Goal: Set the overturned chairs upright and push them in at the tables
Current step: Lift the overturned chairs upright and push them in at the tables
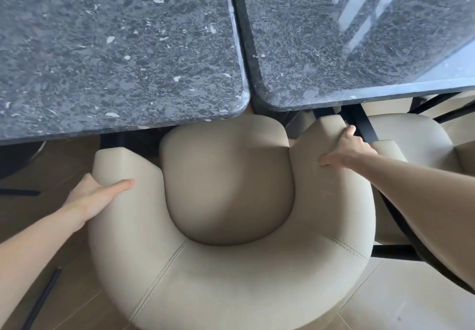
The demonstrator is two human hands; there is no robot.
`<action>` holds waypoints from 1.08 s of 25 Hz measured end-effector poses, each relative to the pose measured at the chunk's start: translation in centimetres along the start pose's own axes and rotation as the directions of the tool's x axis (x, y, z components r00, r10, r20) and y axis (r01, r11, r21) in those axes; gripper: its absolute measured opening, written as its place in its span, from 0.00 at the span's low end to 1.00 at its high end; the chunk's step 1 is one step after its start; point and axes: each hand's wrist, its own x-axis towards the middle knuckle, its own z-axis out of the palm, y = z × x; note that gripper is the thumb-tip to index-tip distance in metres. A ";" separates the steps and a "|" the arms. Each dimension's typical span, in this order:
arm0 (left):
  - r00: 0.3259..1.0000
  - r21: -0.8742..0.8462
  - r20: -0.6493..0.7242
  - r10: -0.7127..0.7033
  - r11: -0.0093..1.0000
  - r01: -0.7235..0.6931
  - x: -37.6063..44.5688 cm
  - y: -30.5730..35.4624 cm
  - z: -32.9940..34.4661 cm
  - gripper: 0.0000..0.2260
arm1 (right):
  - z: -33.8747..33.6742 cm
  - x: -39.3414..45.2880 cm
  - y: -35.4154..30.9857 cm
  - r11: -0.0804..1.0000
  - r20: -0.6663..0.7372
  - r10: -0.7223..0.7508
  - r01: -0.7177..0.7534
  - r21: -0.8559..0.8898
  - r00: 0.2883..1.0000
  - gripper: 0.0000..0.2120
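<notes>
A beige padded armchair (231, 278) stands upright right below me, its curved back and arms wrapping a round seat (226, 183). The seat's front edge sits just under the near edges of two dark speckled stone tables, the left table (115, 59) and the right table (347, 47), at the gap between them. My left hand (100, 196) grips the chair's left arm, thumb on top. Over on the chair's right arm my right hand (344, 149) holds on, fingers curled over its outer side.
A second beige chair (411, 134) with black legs stands upright at the right, partly under the right table and close to my right forearm. Black table legs show under both tops. A thin dark rod (43, 299) lies on the wooden floor at lower left.
</notes>
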 end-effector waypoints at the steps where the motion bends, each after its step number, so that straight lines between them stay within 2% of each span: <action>1: 0.999 0.038 -0.044 -0.017 0.999 0.018 -0.2 0.1 0.3 0.45 | 0.2 -0.2 0.0 1.000 -0.012 0.013 -0.013 0.012 1.000 0.48; 3: 0.982 0.159 -0.190 0.021 0.987 0.010 -1.2 0.4 1.4 0.48 | 0.8 -1.1 -0.3 0.999 -0.060 0.037 -0.036 0.017 0.998 0.50; 4: 0.957 0.279 -0.253 0.143 0.958 -0.069 -1.9 0.5 2.1 0.48 | 1.3 -1.9 -0.8 0.999 -0.110 0.021 -0.024 -0.029 0.994 0.50; 5: 0.906 0.440 -0.271 0.324 0.879 -0.183 -3.1 0.4 3.1 0.48 | 1.9 -2.9 -1.2 0.992 -0.180 -0.045 0.023 -0.122 0.983 0.47; 6: 0.834 0.577 -0.224 0.504 0.758 -0.303 -4.4 0.3 4.2 0.48 | 2.6 -4.1 -1.6 0.967 -0.233 -0.162 0.107 -0.233 0.959 0.43; 7: 0.768 0.645 -0.144 0.624 0.648 -0.406 -5.9 0.3 5.3 0.47 | 3.5 -5.4 -1.9 0.923 -0.252 -0.306 0.221 -0.316 0.918 0.42; 8: 0.738 0.650 -0.078 0.670 0.596 -0.472 -7.4 0.3 6.7 0.46 | 4.3 -6.9 -2.0 0.878 -0.239 -0.427 0.338 -0.338 0.872 0.44; 11: 0.772 0.498 -0.017 0.635 0.675 -0.544 -11.8 0.2 10.8 0.41 | 6.1 -11.8 -2.3 0.825 -0.186 -0.565 0.545 -0.154 0.804 0.44; 15: 0.666 0.395 0.148 0.731 0.573 -0.718 -17.3 -3.3 13.5 0.29 | 8.4 -19.1 -0.2 0.745 -0.202 -0.651 0.666 0.011 0.732 0.40; 17: 0.656 0.373 0.142 0.742 0.573 -0.729 -18.8 -4.9 13.4 0.26 | 9.7 -22.1 1.7 0.717 -0.229 -0.659 0.690 0.098 0.717 0.38; 18: 0.646 0.405 0.149 0.749 0.550 -0.730 -19.5 -5.4 13.4 0.27 | 10.4 -23.5 2.9 0.701 -0.245 -0.666 0.703 0.119 0.705 0.37; 20: 0.599 0.528 0.252 0.760 0.410 -0.744 -20.9 -7.0 13.6 0.36 | 12.4 -26.2 5.3 0.669 -0.270 -0.709 0.742 0.037 0.652 0.35; 21: 0.574 0.591 0.300 0.762 0.324 -0.739 -21.3 -7.9 13.8 0.41 | 13.2 -27.3 6.3 0.638 -0.267 -0.753 0.767 -0.071 0.602 0.37; 23: 0.548 0.673 0.358 0.756 0.198 -0.712 -22.0 -8.8 13.7 0.50 | 13.8 -28.6 7.3 0.548 -0.171 -0.836 0.802 -0.238 0.521 0.46; 25: 0.548 0.735 0.398 0.736 0.102 -0.671 -22.3 -8.4 13.8 0.52 | 13.0 -28.7 7.6 0.511 -0.077 -0.850 0.782 -0.358 0.521 0.53; 27: 0.561 0.770 0.393 0.728 0.072 -0.634 -22.4 -7.3 13.9 0.48 | 12.4 -28.1 7.5 0.476 -0.030 -0.848 0.735 -0.483 0.529 0.54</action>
